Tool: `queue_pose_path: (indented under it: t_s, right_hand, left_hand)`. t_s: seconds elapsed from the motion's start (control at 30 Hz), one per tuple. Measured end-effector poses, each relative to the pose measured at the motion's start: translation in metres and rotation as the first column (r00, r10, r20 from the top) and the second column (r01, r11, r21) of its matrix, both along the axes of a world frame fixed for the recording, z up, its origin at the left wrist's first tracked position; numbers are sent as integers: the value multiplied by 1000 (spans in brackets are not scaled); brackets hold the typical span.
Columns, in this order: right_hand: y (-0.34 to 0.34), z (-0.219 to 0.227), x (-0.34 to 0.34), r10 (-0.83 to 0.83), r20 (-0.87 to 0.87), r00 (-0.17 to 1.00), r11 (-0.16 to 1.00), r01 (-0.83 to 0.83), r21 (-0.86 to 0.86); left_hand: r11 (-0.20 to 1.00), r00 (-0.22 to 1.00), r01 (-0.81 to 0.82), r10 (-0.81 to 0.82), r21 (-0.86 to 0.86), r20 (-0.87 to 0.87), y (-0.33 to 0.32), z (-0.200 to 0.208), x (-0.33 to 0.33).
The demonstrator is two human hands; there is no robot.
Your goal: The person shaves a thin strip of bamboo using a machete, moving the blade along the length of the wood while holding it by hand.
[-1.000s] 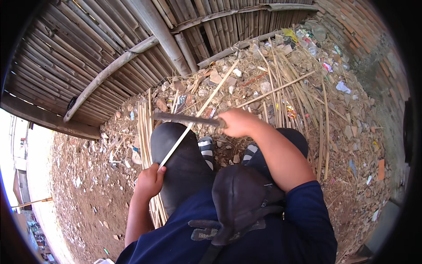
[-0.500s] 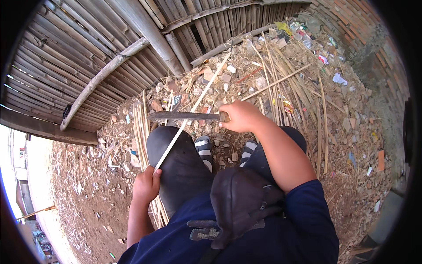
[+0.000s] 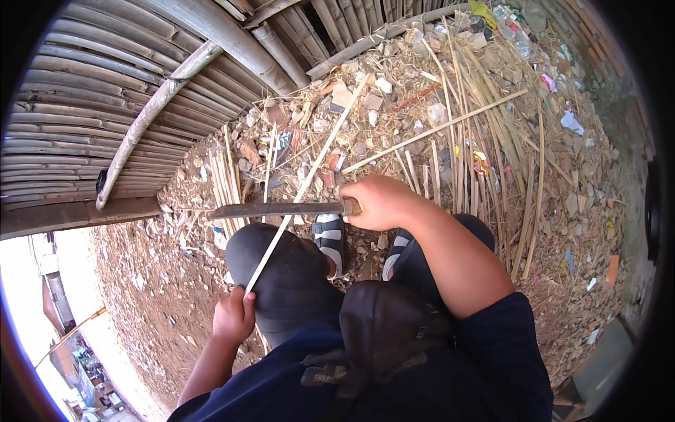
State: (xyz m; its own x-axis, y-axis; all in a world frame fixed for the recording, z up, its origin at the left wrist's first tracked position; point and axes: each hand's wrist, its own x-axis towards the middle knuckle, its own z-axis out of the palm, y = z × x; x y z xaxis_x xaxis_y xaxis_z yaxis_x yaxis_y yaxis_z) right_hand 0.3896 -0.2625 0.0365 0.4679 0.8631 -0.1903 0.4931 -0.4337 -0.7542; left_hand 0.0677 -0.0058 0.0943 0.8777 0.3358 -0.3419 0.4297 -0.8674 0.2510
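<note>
My left hand (image 3: 234,316) is closed around the lower end of a long, pale bamboo strip (image 3: 323,153). The strip slants up and away to the right, passing over my left knee. In my right hand (image 3: 382,202) is the short wooden handle of a machete (image 3: 281,209), gripped with the fingers wrapped round it. Its dark, straight blade points left and lies across the strip just beyond the knee. Whether the edge bites into the strip cannot be made out.
Between my knees show striped sandals (image 3: 328,243). Bundled strips (image 3: 226,179) lie beyond my left knee, and several more (image 3: 485,155) spread ahead on the right. Rubble and litter cover the ground. A bamboo wall (image 3: 91,112) rises at left, a brick wall (image 3: 598,42) at far right.
The machete has slid a little along the strip toward my left hand and shifted left. My left hand still grips the strip's lower end. The whole view has tilted slightly.
</note>
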Motion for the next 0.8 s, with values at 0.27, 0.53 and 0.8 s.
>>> queue_pose_path:
  t_s: [0.27,0.53,0.8]
  right_hand:
    - [24,8,-10,198,88,976,979,-202,35]
    - [7,28,-52,88,251,964,995,-94,14]
    - [-20,38,-52,80,348,934,996,-87,5]
  left_hand:
    - [986,981,-164,162,12,104,-31,-13,-53]
    - [977,952,-188,157,96,263,-41,-13,-72]
    - [976,933,-211,183,56,310,-52,-16,-73]
